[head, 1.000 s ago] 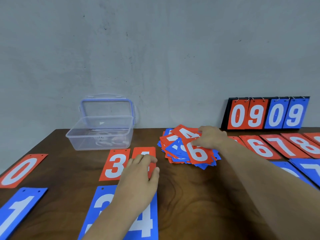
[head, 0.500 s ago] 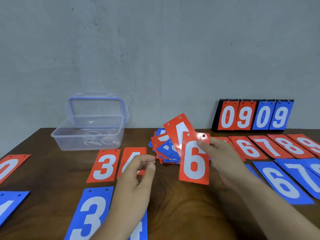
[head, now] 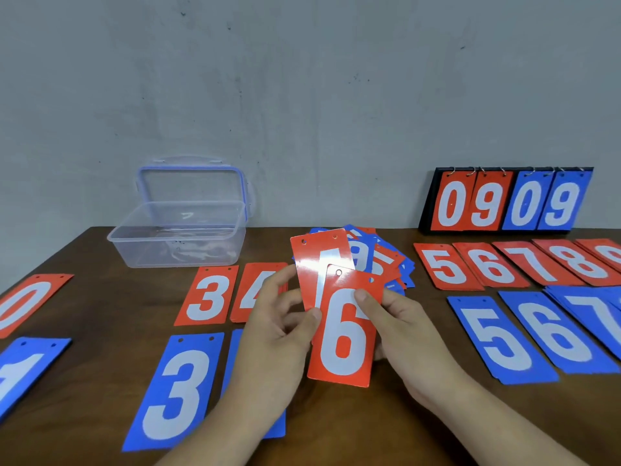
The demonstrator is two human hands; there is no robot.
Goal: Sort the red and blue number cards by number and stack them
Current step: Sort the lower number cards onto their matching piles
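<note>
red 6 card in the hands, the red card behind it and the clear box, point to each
red 6 card (head: 341,346): head view, loop of the digit
red card behind it (head: 311,260): head view, bare red upper left part
clear box (head: 178,245): head view, front wall

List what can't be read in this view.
Head view:
- rear held card: digit covered by red 6 and glare.
- blue card right of blue 3: under the left arm.
- last red card: cut by the right edge.
- box contents: blurred.
</note>
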